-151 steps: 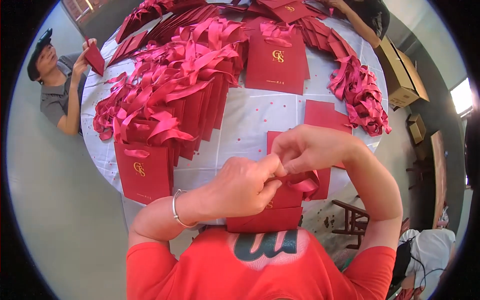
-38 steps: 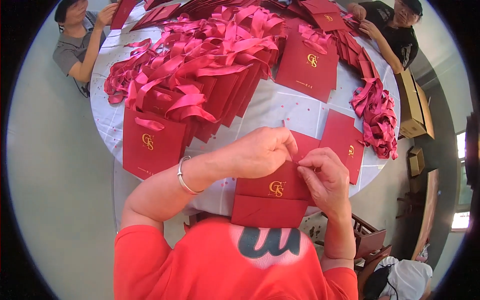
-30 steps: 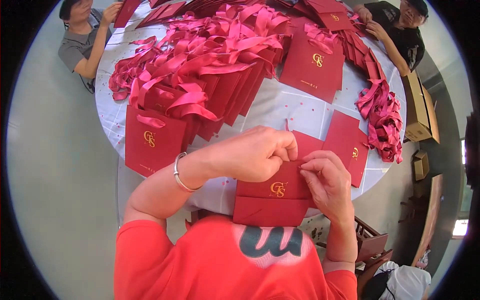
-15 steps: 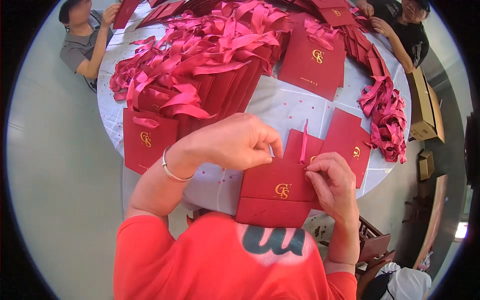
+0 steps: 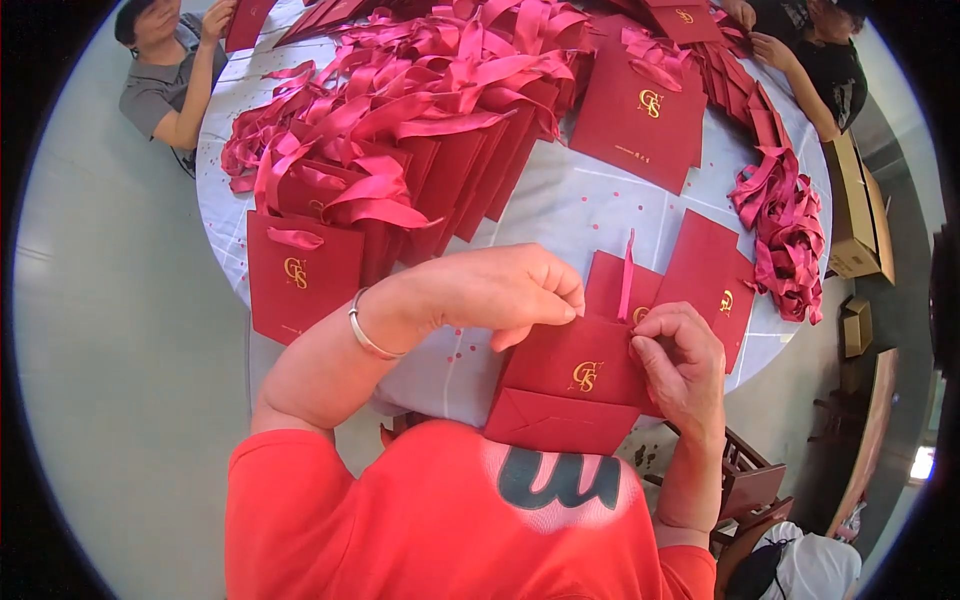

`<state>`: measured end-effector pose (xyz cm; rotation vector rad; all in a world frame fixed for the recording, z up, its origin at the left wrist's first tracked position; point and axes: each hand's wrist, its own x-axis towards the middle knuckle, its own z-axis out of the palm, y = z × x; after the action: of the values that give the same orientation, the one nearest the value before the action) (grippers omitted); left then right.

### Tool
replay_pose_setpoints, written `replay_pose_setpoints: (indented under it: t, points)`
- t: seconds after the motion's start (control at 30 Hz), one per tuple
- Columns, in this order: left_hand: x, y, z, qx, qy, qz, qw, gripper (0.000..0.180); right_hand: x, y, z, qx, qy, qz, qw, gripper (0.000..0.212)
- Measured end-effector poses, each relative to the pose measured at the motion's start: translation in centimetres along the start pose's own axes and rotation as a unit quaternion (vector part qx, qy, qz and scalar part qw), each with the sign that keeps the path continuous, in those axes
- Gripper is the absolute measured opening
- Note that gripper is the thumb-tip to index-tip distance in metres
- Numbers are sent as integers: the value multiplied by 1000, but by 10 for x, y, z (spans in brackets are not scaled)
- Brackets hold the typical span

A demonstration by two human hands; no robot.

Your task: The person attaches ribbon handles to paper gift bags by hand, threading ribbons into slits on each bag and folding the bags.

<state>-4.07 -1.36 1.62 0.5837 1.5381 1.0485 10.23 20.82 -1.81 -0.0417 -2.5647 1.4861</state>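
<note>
A red paper gift bag (image 5: 560,372) with a gold emblem lies tilted at the table's near edge, against my red shirt. My right hand (image 5: 685,360) pinches its upper right corner between thumb and forefinger. My left hand (image 5: 525,295), a bangle on its wrist, is closed in a pinch at the bag's top edge; what lies between its fingertips is too small to make out. A narrow pink ribbon (image 5: 627,275) stands up behind the top edge, between my hands. More flat red bags (image 5: 697,260) lie just beyond my right hand.
Many red bags with pink ribbon handles (image 5: 440,180) are stacked at the left and back of the round white-covered table (image 5: 560,215). Loose ribbons (image 5: 785,240) heap at the right edge. Two people work across the table. A cardboard box (image 5: 855,220) stands right.
The bag has tilted, and more of its folded bottom shows. My left fingertips have moved slightly right along its top edge. My right hand keeps its pinch.
</note>
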Motion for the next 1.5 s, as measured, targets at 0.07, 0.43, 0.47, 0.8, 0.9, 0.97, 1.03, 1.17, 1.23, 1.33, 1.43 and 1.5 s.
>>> replay_pose_setpoints:
  t: [0.07, 0.43, 0.47, 0.8, 0.9, 0.97, 1.03, 1.17, 1.23, 1.33, 1.43, 1.5]
  points:
    - [2, -2, 0, -14, 1, 7, 1000, 16, 1, 2, 2, 0, 2, -9, 1000, 13]
    - [-1, 4, 1, 4, 27, -36, 999, 15, -4, -31, 10, -144, 66, -210, 965, 25]
    - [-1, 3, 1, 5, 26, -36, 999, 15, -4, -34, 14, -124, 54, -210, 968, 25]
    - [-6, 7, -2, 0, 24, -24, 999, 19, 3, -33, 36, -55, 34, -187, 980, 19]
    - [-6, 5, -2, 3, 25, -17, 1000, 18, 3, -31, 37, -39, 37, -191, 980, 19]
    - [-7, 5, -1, 7, 26, -10, 1000, 18, 4, -32, 38, -37, 42, -205, 977, 19]
    - [-8, 4, -1, 3, 26, -3, 1000, 17, 4, -39, 38, -39, 24, -189, 981, 19]
    - [-8, 3, 1, 7, 26, 1, 1000, 17, 5, -35, 43, -59, 30, -213, 975, 20]
    - [-8, 2, 4, -3, 43, -1, 999, 27, 5, -35, 44, -64, 35, -218, 973, 19]
    - [-10, 2, 6, 8, 49, 10, 999, 26, 4, -38, 45, -69, 37, -192, 978, 17]
    - [-11, 3, 6, 25, 48, 12, 998, 16, 5, -42, 47, -95, 40, -188, 977, 17]
    - [-14, 7, 9, 24, 56, 8, 998, 16, 5, -44, 49, -105, 31, -173, 979, 16]
